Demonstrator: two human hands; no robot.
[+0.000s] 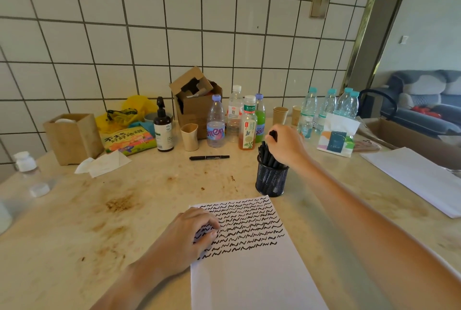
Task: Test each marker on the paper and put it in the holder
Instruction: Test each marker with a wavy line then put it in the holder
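A white paper (252, 277) lies at the table's near edge, its upper half filled with rows of black squiggles. My left hand (185, 237) rests flat on the paper's left edge, holding nothing. Behind the paper stands a black mesh holder (270, 180) packed with several black markers. My right hand (287, 145) hovers over the holder, closed around a black marker (273, 135) whose top sticks out above my fingers. One more black marker (209, 157) lies capped on the table, left of the holder.
Bottles (215, 122), paper cups (190, 136), a pump bottle (163, 127), a cardboard box (197, 102) and a snack bag (128, 141) line the tiled wall. A wooden box (73, 137) and crumpled tissue (102, 163) sit left. A tissue pack (336, 136) and white sheets (421, 177) lie right.
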